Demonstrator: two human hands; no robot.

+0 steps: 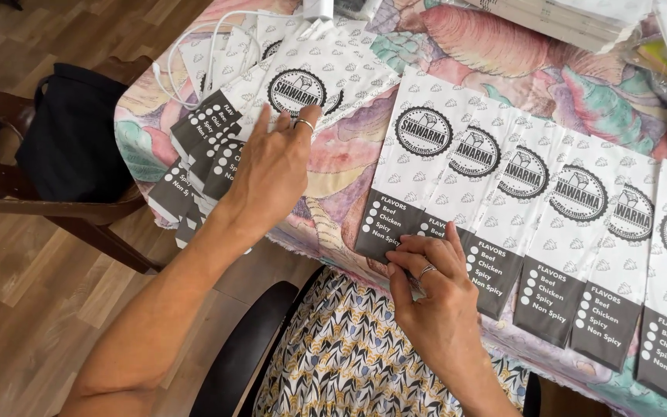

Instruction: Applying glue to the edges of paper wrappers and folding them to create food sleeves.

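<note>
A row of white paper sleeves with round black emblems and dark grey lower bands (550, 232) is seen laid out, overlapping one another, across a table covered by a floral cloth in pink, teal and cream (503, 54). The right hand (434, 297), ringed on one finger, is held low at the near table edge with the wrist bent upward; its fingers (426, 249) are curled onto the grey lower band of the second sleeve in the row, and the band's bottom edge appears to be pinched between thumb and fingertips. The leftmost sleeve of the row (403, 177) lies just beside those fingertips, partly under its neighbour.

The left arm is stretched forward from the lower left, and the left hand (272, 174), also ringed, is spread flat and unclenched, palm down, on a loose fanned stack of the same white and grey paper sleeves (218, 131). Nothing is gripped by it; the stack is merely pressed beneath the palm and extended fingers.

Beyond the left hand, a white cable (194, 46) is looped over the stack's far end. To the left of that hand, a black bag (71, 131) rests on a wooden chair (40, 205). Below the right hand, a patterned garment in yellow, black and white (349, 355) is visible on the person's lap.
</note>
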